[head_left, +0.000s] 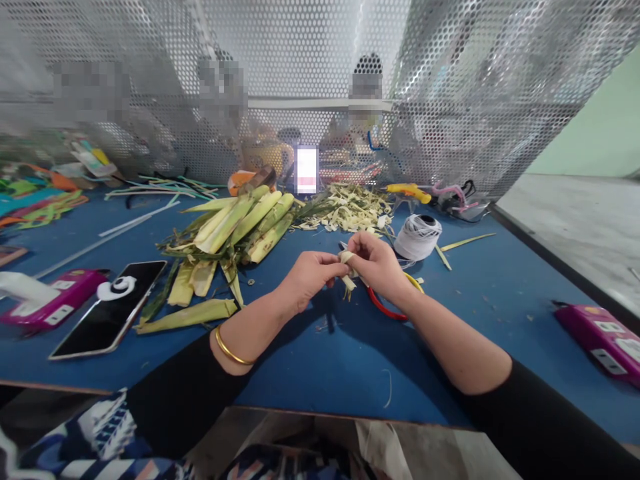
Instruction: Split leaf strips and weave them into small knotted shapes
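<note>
fingers of both hands are closed in a pinch – left hand (316, 273) and right hand (377, 263) grip the same small pale husk piece (349, 283) between thumb and index. thumbs nearly meet over it; its frayed lower end pokes out beneath. held just above the counter (310, 380), about mid-width; can't tell if it touches.

under the right hand and wrist: red-and-yellow loop handles (384, 309), probably scissors, mostly hidden. just beyond that hand, a spool of white thread (417, 241) stands on the counter, with a thin green strip (467, 243) lying to its right.

left of the hands: a pile of husks (240, 223), pale green with brown edges, a few loose ones at its near side. behind the hands, a heap of shredded scraps (350, 208); yellow-handled tool (409, 192) to the right of that.

further out: dark-screened tablet (113, 320) with a white round item on it, purple power strip (65, 299) at far left, second purple unit (600, 340) at far right. perforated metal panel (300, 60) along the back – people visible behind it, blurred.
</note>
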A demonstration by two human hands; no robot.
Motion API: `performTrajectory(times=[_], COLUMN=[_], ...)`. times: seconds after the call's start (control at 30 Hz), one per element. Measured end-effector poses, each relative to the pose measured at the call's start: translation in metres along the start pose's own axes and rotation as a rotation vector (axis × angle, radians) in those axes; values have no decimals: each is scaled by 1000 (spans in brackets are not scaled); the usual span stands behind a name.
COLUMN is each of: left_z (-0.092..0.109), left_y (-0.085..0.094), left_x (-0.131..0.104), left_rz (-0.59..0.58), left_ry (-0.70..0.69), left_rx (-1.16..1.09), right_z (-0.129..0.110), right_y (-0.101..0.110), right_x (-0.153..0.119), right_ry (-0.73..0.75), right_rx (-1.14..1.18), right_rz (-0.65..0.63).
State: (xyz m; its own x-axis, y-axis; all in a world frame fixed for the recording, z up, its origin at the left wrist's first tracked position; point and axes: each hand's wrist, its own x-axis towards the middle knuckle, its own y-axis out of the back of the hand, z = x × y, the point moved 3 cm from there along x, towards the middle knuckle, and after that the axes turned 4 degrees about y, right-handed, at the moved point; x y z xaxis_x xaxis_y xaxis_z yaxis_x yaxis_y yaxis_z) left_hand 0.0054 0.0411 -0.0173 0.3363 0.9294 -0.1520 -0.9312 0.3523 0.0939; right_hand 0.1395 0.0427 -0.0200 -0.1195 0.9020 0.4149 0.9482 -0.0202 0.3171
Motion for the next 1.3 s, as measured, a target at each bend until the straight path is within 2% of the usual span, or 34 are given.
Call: performTrajectory(times=[0.1, 0.2, 0.33, 0.43, 0.53, 0.73, 0.8, 0.87, 0.97, 1.1, 1.17, 1.3], left_z=[2, 2, 2, 2, 2, 4, 4, 4, 3, 1, 0, -2], left_y=[0, 0, 1, 1, 1, -2, -1, 0, 2, 1, 0, 1], left_x=[-1, -1, 0, -1, -2, -4, -3, -2, -1, -1, 0, 2], left_rz=[16, 50, 66, 64, 62, -24, -16, 26, 73, 62, 52, 61], left_ry=[8, 27, 20, 0, 4, 11, 5, -5, -3, 15, 12, 17], left_rx=[-25, -31, -22, -5, 21, 26, 14, -10, -56, -102, -111, -134], right_z=[0, -2, -3, -5, -9, -15, -12, -9, -11, -17, -20, -25], right_y=[1, 1, 2, 2, 5, 13, 15, 17, 15, 10, 9, 8], right_x=[1, 0, -1, -1, 0, 2, 3, 4, 2, -2, -4, -5], right_ry=[23, 83, 169, 225, 180, 89, 72, 108, 245, 322, 335, 423], right_rx=[23, -83, -216, -277, -258, -179, -200, -236, -329, -426, -459, -548], right_rz=[-42, -75, -47, -96, -176, -368, -342, -211, 0, 118, 124, -31])
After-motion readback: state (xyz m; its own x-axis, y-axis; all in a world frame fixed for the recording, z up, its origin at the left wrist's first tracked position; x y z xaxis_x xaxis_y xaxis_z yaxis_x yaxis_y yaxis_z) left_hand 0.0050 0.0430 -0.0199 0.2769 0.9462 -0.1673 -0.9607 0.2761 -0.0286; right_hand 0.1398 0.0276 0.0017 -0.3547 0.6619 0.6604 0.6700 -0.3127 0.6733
